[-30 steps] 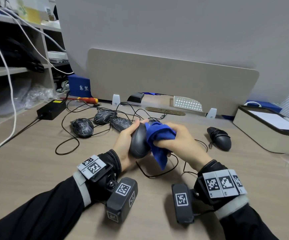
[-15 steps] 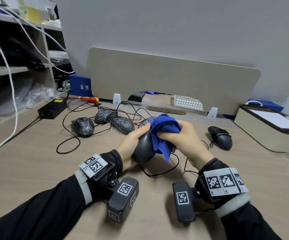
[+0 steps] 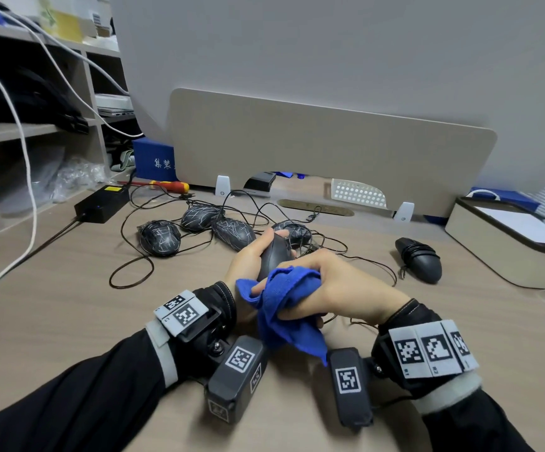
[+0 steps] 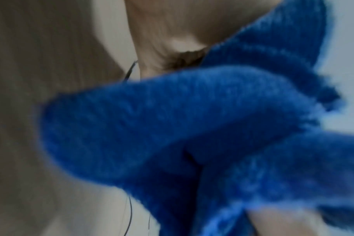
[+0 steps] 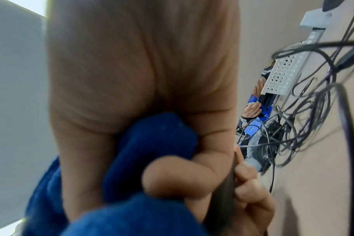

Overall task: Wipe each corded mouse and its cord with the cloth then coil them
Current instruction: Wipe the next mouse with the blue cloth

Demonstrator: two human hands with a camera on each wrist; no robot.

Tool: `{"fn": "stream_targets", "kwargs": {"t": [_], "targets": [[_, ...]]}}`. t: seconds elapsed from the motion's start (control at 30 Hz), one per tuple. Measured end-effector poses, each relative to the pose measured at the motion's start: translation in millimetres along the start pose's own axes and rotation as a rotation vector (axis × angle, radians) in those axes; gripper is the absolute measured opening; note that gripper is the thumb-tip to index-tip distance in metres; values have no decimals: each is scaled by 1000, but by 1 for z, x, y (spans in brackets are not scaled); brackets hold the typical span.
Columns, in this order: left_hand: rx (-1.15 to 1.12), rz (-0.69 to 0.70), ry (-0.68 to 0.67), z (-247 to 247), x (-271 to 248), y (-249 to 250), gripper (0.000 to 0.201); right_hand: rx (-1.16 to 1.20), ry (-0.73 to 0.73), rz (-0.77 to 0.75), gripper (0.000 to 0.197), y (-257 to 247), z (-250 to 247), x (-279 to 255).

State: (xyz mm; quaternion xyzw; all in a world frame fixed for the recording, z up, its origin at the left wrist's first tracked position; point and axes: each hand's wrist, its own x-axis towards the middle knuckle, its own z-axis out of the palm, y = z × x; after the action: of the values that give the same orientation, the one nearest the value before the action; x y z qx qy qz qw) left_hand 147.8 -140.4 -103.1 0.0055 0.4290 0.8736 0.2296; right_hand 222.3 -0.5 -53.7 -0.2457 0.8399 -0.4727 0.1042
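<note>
Wipe step: left hand grips dark grey corded mouse above wooden desk; right hand clenches crumpled blue cloth against it. Next, probably: wipe its cord, coil.

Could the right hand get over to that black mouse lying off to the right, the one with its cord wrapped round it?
Probably yes. Bare desk lies between the right hand and the wrapped mouse, with only thin cords there. But it grips the cloth.
</note>
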Motion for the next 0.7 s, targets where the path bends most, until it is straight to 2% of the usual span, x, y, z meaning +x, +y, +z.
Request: {"fn": "stream_targets", "kwargs": {"t": [0.1, 0.27, 0.33, 0.43, 0.5, 0.57, 0.63, 0.7], "targets": [[-53, 1, 24, -1, -3, 3, 39, -2, 62, 49, 33, 1, -8, -3], [-54, -9, 48, -6, -5, 7, 44, 18, 264, 109, 9, 5, -16, -2], [-36, -14, 22, -5, -7, 8, 46, 25, 257, 95, 9, 4, -14, -2], [3, -7, 12, -3, -10, 8, 52, 7, 169, 75, 13, 0, -9, -2], [22, -17, 18, -2, -12, 8, 59, 35, 196, 77, 11, -1, -8, -1], [44, -12, 26, -1, -13, 8, 63, 75, 314, 84, 14, 2, -9, 1], [74, -24, -2, 0, -14, 7, 52, 128, 487, 97, 19, 7, -11, 5], [100, -20, -43, 1, -13, 7, 39, 207, 650, 116, 16, 10, -15, 7]]}}
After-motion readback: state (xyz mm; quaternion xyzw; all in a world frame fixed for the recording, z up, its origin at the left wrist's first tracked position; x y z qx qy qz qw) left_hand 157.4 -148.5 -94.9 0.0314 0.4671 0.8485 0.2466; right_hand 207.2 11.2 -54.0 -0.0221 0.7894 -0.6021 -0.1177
